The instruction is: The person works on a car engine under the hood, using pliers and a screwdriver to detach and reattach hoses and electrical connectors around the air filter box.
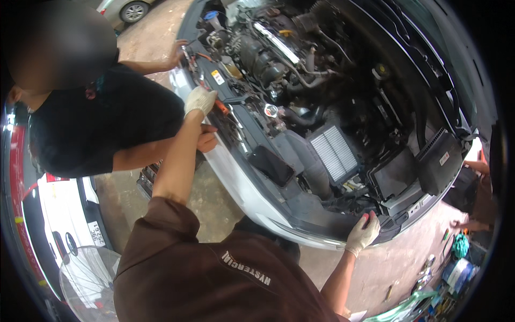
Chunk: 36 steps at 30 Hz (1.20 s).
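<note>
My left hand [200, 101], in a white work glove, is stretched out to the front left edge of an open engine bay [300, 80] and is shut on an orange-handled tool [221, 107]. My right hand [363, 232], also gloved, lies open on the car's front edge [279, 220], holding nothing. A co-worker in a black shirt [107, 123] leans in from the left. One of the co-worker's hands [177, 52] reaches into the bay. The other [207, 139] is just below my left wrist.
A white pleated air filter [335, 153] sits uncovered in the bay, its black cover [440, 161] to the right. A flat black slab [271, 165] lies on the front panel. Loose tools [450, 268] litter the floor at lower right. A fan [86, 279] and a white car [59, 209] stand at left.
</note>
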Available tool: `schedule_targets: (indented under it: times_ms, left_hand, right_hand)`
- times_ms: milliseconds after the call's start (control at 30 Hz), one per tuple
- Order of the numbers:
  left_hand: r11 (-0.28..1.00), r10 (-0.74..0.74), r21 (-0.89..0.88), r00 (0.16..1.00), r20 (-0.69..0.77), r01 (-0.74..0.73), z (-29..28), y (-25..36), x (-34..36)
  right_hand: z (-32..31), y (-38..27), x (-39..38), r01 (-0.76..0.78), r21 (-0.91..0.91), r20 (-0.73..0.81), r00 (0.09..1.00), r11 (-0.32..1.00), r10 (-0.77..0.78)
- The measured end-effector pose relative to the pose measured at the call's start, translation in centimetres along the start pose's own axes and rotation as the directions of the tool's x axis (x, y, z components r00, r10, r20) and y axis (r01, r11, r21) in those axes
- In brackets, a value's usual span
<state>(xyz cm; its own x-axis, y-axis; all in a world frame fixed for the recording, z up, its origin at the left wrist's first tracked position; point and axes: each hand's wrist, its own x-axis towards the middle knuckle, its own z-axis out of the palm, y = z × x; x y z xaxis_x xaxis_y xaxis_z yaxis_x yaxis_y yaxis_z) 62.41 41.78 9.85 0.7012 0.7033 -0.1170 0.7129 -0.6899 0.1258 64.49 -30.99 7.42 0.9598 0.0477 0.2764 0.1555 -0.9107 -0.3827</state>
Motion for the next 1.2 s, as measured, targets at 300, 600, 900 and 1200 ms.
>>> schedule_targets:
  times_ms: [300, 600, 900, 1200]
  left_hand:
    - [0.977, -0.214, 0.019, 0.976, 0.046, 0.214, -1.9, 5.7, -8.7]
    - [0.940, -0.341, 0.018, 0.931, 0.134, 0.341, -1.7, 7.9, -11.4]
    - [0.942, -0.164, -0.326, 0.956, -0.243, 0.078, -1.7, 14.1, -12.4]
    - [0.872, 0.467, 0.036, 0.850, 0.245, -0.489, 13.4, 31.6, -2.3]
  right_hand:
    - [-0.4, -0.4, 0.5, -0.027, -0.069, 0.023, 0.999, 0.997, 0.028]
    - [-0.3, -0.8, 0.4, -0.039, -0.117, 0.055, 0.997, 0.992, 0.046]
    - [-0.5, -1.1, 1.1, -0.008, -0.106, 0.129, 0.991, 0.994, 0.022]
    - [-0.2, -1.0, 1.2, -0.020, -0.187, 0.225, 0.972, 0.982, 0.063]
